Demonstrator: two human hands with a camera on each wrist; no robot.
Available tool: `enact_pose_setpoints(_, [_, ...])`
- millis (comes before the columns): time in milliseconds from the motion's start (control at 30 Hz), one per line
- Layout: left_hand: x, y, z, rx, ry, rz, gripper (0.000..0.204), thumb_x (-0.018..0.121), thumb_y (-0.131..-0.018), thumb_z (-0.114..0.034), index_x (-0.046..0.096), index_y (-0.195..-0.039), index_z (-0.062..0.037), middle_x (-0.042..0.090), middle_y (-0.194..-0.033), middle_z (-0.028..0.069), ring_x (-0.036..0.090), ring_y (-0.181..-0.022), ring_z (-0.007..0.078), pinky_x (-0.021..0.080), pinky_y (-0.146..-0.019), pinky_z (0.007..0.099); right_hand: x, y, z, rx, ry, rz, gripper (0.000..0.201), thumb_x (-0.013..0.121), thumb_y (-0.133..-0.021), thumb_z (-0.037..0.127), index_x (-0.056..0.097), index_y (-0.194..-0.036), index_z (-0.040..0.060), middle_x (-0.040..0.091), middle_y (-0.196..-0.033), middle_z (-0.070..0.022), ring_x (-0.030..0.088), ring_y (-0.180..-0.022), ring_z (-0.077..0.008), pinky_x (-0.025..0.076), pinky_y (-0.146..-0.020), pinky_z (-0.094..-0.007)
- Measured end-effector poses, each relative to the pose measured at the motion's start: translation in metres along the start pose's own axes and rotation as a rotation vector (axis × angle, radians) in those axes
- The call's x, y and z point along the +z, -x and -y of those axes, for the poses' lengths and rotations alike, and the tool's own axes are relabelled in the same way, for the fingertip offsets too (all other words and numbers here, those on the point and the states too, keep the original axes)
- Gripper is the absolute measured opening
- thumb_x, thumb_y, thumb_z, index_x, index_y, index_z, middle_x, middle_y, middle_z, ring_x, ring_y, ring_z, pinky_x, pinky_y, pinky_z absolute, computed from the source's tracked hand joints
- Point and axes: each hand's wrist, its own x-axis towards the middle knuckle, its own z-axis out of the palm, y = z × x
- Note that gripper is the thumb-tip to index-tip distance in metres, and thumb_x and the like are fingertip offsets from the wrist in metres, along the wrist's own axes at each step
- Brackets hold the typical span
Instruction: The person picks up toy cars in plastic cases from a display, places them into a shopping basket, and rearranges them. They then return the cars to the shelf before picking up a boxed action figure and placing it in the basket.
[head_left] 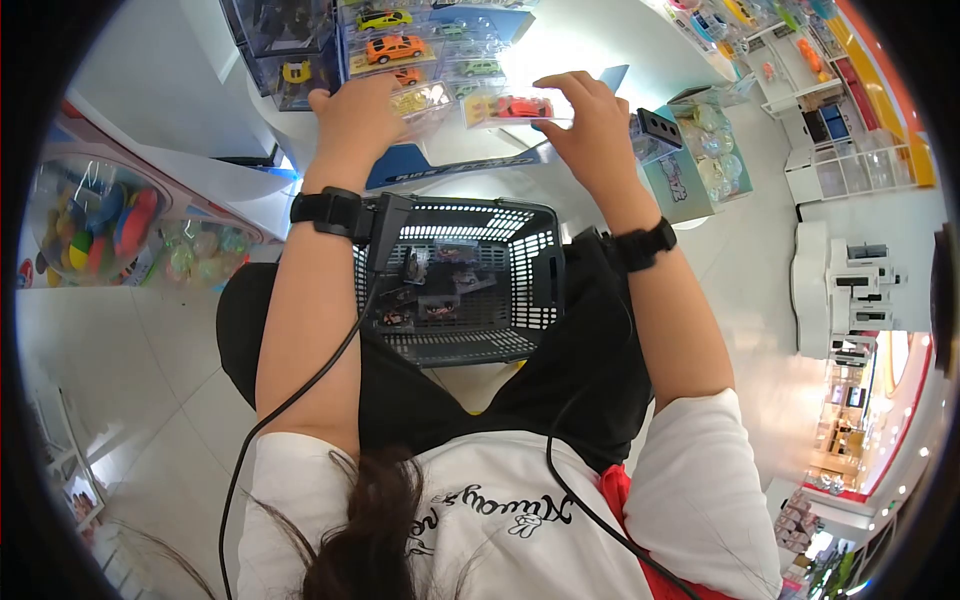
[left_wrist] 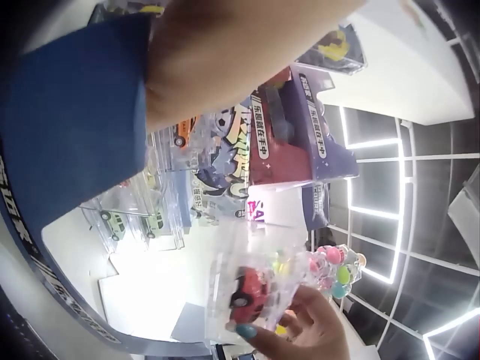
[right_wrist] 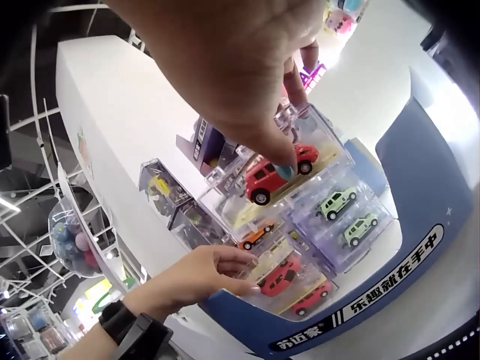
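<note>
My right hand [head_left: 595, 135] pinches a clear plastic box with a red toy car [head_left: 524, 107] in it, held over the front of a display tray. In the right wrist view its thumb lies on the wall of the box, in front of the red car [right_wrist: 262, 181]. My left hand [head_left: 355, 125] is at the tray's left end. Seen from the right wrist, its thumb and forefinger pinch the edge of another boxed red toy car [right_wrist: 280, 277]. The blue display tray [head_left: 400, 168] holds several boxed cars, among them orange ones [head_left: 394, 48] and pale green ones [right_wrist: 337, 203].
A dark shopping basket [head_left: 535, 345] with several small packs inside stands between my knees. Right of the tray is a green box of clear balls [head_left: 680, 190]. More clear boxes [head_left: 295, 70] stand at the left. A clear dome of coloured toys [head_left: 100, 220] is further left.
</note>
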Motion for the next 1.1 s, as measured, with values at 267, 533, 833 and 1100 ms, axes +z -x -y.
enact_pose_setpoints(267, [-0.032, -0.012, 0.04, 0.068, 0.538, -0.143, 0.048, 0.075, -0.075, -0.025, 0.063, -0.118, -0.0062, 0.067, -0.105, 0.0084, 0.064, -0.096, 0.0188, 0.048, -0.08, 0.0319, 0.055, -0.023, 0.002, -0.054, 0.119, 0.208, 0.025, 0.064, -0.076, 0.003, 0.066, -0.096, 0.0183, 0.065, -0.091, -0.0007, 0.063, -0.091, -0.0221, 0.038, -0.082, -0.043])
enact_pose_setpoints(533, [-0.066, -0.003, 0.036, -0.082, 1.317, -0.042, 0.048, 0.068, -0.084, -0.035, 0.061, -0.119, -0.0017, 0.065, -0.101, 0.0035, 0.06, -0.09, 0.0079, 0.049, -0.075, 0.0254, 0.103, -0.025, 0.008, 0.08, 0.244, 0.548, 0.033, 0.07, -0.075, 0.01, 0.064, -0.107, 0.0163, 0.068, -0.099, -0.0045, 0.066, -0.09, -0.0223, 0.036, -0.087, -0.0439])
enact_pose_setpoints(833, [-0.064, 0.004, 0.024, -0.032, 1.458, 0.085, 0.043, 0.063, -0.087, -0.036, 0.062, -0.116, -0.0041, 0.066, -0.099, 0.0031, 0.062, -0.085, 0.0093, 0.051, -0.072, 0.0264, 0.041, -0.007, 0.05, 0.468, -1.367, 0.183, 0.038, 0.05, -0.096, 0.025, 0.054, -0.126, 0.0015, 0.064, -0.109, -0.0133, 0.063, -0.105, -0.031, 0.049, -0.087, -0.0437])
enact_pose_setpoints(1100, [-0.038, 0.017, -0.01, -0.028, 1.537, 0.206, 0.044, 0.062, -0.088, -0.032, 0.058, -0.121, -0.0023, 0.065, -0.106, 0.0054, 0.064, -0.092, 0.0127, 0.053, -0.078, 0.0287, 0.01, 0.036, 0.061, 0.648, -1.745, 0.218, 0.037, 0.048, -0.096, 0.03, 0.049, -0.119, 0.0008, 0.061, -0.109, -0.0121, 0.062, -0.103, -0.024, 0.05, -0.087, -0.0371])
